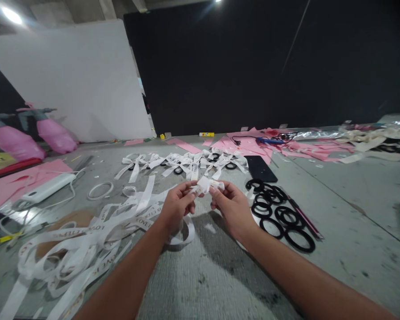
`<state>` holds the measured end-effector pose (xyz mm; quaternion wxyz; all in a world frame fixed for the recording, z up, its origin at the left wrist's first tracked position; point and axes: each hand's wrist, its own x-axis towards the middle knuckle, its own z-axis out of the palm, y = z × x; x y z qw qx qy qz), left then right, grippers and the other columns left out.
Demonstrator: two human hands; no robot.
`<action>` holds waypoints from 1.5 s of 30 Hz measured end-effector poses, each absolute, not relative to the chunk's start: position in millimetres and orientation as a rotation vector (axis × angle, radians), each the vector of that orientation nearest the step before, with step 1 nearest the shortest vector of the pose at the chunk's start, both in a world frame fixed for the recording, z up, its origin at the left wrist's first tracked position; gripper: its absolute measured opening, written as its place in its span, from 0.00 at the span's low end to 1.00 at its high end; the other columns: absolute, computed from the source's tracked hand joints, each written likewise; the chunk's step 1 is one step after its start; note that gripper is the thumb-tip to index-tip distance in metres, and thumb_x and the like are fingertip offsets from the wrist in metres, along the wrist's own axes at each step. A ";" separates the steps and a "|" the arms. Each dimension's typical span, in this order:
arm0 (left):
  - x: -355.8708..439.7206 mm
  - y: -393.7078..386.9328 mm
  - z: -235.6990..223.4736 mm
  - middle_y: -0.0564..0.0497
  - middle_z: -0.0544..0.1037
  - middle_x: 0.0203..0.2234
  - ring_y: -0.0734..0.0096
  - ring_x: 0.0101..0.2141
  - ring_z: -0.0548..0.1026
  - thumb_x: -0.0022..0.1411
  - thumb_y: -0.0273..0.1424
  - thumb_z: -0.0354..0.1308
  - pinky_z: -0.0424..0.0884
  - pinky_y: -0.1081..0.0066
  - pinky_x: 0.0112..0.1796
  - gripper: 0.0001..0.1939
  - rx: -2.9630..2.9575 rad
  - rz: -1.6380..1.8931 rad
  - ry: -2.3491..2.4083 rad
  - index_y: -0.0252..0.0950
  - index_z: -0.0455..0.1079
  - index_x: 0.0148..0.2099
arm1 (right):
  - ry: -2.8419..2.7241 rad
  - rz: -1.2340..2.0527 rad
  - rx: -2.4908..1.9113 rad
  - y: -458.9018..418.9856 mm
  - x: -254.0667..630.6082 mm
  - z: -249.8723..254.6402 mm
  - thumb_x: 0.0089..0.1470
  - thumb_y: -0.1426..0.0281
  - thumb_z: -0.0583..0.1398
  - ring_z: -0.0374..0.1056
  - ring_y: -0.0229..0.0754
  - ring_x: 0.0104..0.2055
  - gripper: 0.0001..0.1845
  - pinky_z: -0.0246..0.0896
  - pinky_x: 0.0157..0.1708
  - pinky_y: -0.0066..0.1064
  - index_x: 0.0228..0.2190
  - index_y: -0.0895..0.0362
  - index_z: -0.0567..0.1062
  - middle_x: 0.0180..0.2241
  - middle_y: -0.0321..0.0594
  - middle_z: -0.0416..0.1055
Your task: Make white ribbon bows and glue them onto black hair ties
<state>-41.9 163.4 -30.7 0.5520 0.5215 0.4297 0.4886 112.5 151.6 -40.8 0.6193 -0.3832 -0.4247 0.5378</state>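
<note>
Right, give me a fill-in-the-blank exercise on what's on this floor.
1. Both hands, the left hand and the right hand, pinch a folded piece of ____ ribbon.
2. The loose rings beside the right hand are ____ in colour.
3. The paper sheets lying beyond the phone are ____.

Missing words: white; black; pink

"LOVE" on white ribbon [96, 227]
</note>
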 end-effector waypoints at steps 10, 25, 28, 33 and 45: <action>-44.9 169.4 -32.0 0.54 0.74 0.24 0.80 0.20 0.67 0.49 0.32 0.64 0.62 0.77 0.23 0.20 1.356 1.257 1.066 0.31 0.73 0.46 | -1.075 1.123 -0.939 148.5 112.5 -33.4 0.47 0.63 0.67 0.61 0.34 0.21 0.28 0.58 0.24 0.29 0.49 0.55 0.65 0.24 0.27 0.62; -63.5 163.8 -14.2 0.63 0.54 0.08 0.85 0.11 0.48 0.52 0.37 0.62 0.49 0.79 0.16 0.14 0.914 1.208 0.755 0.35 0.62 0.26 | -1.686 0.003 -1.023 131.7 109.0 -34.5 0.53 0.71 0.59 0.58 0.56 0.55 0.27 0.57 0.52 0.54 0.54 0.55 0.63 0.51 0.52 0.60; -64.6 155.7 -13.7 0.60 0.60 0.08 0.84 0.11 0.53 0.52 0.39 0.63 0.50 0.79 0.16 0.14 1.069 0.931 0.644 0.34 0.66 0.27 | -1.765 0.007 -0.956 130.5 107.1 -32.4 0.55 0.72 0.59 0.54 0.56 0.60 0.32 0.53 0.56 0.54 0.59 0.55 0.56 0.56 0.52 0.60; -66.9 151.5 -11.7 0.52 0.73 0.17 0.79 0.14 0.63 0.52 0.43 0.64 0.55 0.77 0.16 0.16 1.150 0.671 0.597 0.35 0.70 0.29 | -1.784 -0.027 -0.900 136.0 115.5 -28.2 0.58 0.77 0.55 0.59 0.53 0.58 0.16 0.54 0.54 0.52 0.46 0.51 0.71 0.50 0.45 0.70; -51.2 151.2 -13.6 0.55 0.67 0.17 0.77 0.22 0.63 0.50 0.43 0.65 0.59 0.74 0.26 0.19 1.535 0.837 0.795 0.33 0.69 0.23 | -1.885 -0.294 -0.843 136.4 122.7 -25.2 0.56 0.77 0.58 0.69 0.47 0.47 0.14 0.52 0.53 0.47 0.40 0.48 0.76 0.39 0.37 0.76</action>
